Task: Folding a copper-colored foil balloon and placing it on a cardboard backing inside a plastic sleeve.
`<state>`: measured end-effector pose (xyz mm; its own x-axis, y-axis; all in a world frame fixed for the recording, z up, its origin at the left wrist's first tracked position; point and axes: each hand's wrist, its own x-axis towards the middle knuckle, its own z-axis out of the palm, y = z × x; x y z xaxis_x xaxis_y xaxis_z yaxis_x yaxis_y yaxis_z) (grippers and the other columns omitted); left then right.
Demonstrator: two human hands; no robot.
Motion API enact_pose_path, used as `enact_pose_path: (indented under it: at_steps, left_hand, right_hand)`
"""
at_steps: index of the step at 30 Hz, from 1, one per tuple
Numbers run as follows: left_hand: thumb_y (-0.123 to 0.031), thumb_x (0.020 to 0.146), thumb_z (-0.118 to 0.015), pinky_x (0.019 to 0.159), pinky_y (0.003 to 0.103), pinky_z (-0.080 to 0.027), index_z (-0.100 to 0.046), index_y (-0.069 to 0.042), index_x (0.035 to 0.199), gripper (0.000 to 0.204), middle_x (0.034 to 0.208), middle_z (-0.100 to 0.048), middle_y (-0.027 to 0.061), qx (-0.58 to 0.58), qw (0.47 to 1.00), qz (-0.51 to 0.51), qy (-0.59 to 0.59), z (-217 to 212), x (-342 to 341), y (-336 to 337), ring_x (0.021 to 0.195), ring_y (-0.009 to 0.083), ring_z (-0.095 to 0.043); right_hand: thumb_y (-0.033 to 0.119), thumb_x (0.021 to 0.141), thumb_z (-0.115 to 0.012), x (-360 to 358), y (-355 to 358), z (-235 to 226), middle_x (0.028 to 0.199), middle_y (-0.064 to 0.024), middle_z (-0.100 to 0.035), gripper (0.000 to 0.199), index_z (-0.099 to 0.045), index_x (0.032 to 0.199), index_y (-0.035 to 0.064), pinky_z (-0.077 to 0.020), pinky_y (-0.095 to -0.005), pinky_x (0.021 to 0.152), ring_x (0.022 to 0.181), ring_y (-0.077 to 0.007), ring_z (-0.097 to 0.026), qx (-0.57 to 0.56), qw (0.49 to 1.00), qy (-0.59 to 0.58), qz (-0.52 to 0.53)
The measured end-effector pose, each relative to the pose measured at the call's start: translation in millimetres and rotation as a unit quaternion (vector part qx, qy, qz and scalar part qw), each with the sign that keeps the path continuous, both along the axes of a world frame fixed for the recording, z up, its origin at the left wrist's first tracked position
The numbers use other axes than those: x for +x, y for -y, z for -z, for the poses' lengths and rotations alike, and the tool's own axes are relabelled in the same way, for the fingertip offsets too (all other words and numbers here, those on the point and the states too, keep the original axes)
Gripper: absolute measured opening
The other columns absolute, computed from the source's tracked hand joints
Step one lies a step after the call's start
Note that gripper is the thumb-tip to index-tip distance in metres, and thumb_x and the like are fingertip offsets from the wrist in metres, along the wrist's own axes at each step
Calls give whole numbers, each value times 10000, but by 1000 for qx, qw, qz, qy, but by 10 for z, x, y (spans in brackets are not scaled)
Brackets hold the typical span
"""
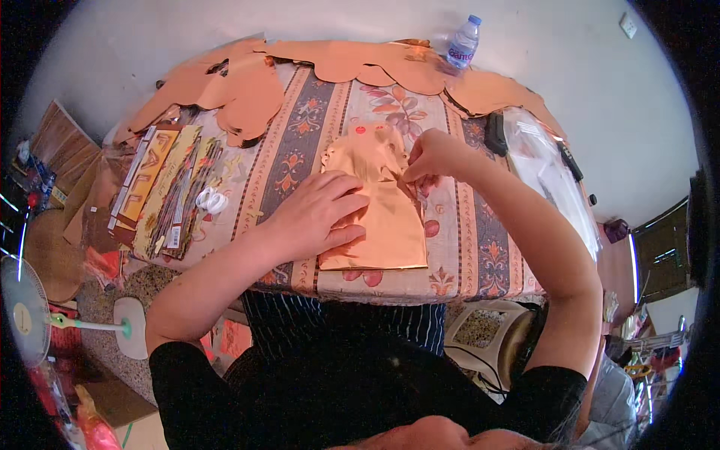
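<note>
A shiny copper-gold paper piece (386, 225), shaped like a small garment, lies on the patterned tablecloth (465, 247) in front of me. My left hand (319, 210) presses flat on its left side, fingers spread. At the piece's upper right edge, my right hand (431, 155) pinches a fold of the paper. The top of the piece has a scalloped collar with a small red dot (360, 130).
Several cut copper paper shapes (247, 86) lie along the far edge of the table. A water bottle (463, 43) lies at the back. Packs of patterned strips (161, 187) and a white tape roll (211, 200) sit left. A fan (30, 311) stands on the floor.
</note>
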<state>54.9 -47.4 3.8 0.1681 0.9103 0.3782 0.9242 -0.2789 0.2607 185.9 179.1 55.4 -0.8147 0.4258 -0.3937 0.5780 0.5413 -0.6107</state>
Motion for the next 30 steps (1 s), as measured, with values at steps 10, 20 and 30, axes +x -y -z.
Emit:
enact_pose_path:
  at_steps: [10,20,30]
  left_hand:
    - [-264,788,-700,1023,440,-373,-581,-63,1161,441,1242,-516,141,8,1000,2,5,49,-10,-10,1192,335,-465]
    - [-239,812,-669,1026,442,-362,-565,-65,1171,412,1259,-502,139,-6,1000,11,12,19,-15,-13,1203,337,-455]
    - [-270,830,-650,1021,438,-360,-566,-53,1163,406,1258,-500,146,-7,1000,10,-2,-35,13,-17,1199,330,-452]
  right_hand:
    - [93,816,-682,234,-72,253,732,-68,-640,131,-632,809,-28,-473,-265,545,618,-143,-621,23,972,-231,20]
    - [58,774,-641,761,154,396,985,-137,-584,250,-663,1020,19,-443,-402,863,953,-309,-561,318,868,-327,-196]
    - [102,770,-620,758,145,441,1004,-104,-564,319,-645,1085,67,-420,-391,870,964,-290,-541,379,845,-302,-227]
